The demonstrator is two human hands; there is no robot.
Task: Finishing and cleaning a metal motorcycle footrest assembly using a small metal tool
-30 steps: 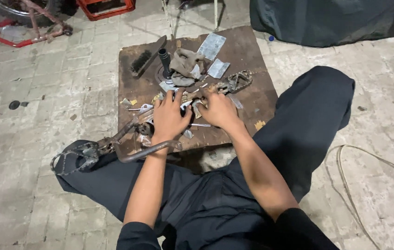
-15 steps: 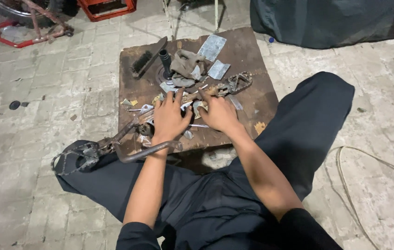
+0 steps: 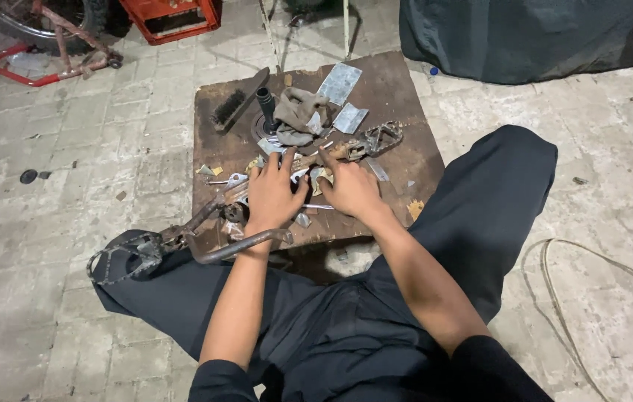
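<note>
1. I see left hand (image 3: pixel 272 195) and right hand (image 3: pixel 350 190), fingers spread, pressing the metal footrest bar (image 3: pixel 346 151) mid-board (image 3: pixel 406 97)
2. I judge it heavy, rigid; grip its bare shaft

board (image 3: pixel 398 149) on paved floor (image 3: pixel 71 149) | on it: wire brush (image 3: pixel 236 103), rag (image 3: pixel 298 115), metal plates (image 3: pixel 340 83), footpeg bar (image 3: pixel 354 149)

Left hand (image 3: pixel 272 195) slightly nearer right hand (image 3: pixel 350 190).
</note>
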